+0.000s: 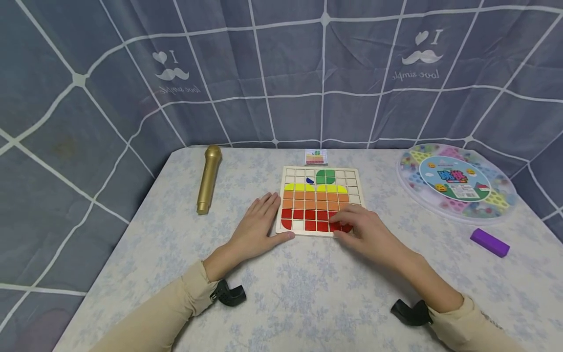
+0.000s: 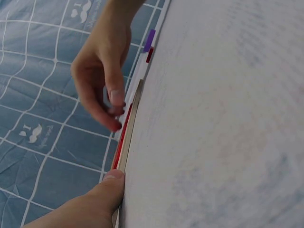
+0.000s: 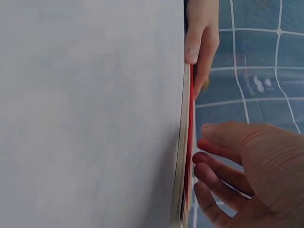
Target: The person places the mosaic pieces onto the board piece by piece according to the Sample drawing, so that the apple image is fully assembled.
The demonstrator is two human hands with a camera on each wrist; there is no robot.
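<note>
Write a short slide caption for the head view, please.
Left hand steadies a wooden mosaic board; right hand touches its red tiles.

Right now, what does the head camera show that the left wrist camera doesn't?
Only the head view shows the gold microphone, the round game box, the small pattern card and the board's coloured picture. Only the left wrist view shows the board edge-on, with the left thumb against it. Both show the board, both hands and the purple block.

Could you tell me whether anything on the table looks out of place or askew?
Nothing stands out. The puzzle board lies flat and square, left hand steadying its edge, right hand on the red tiles. The purple block lies loose.
</note>
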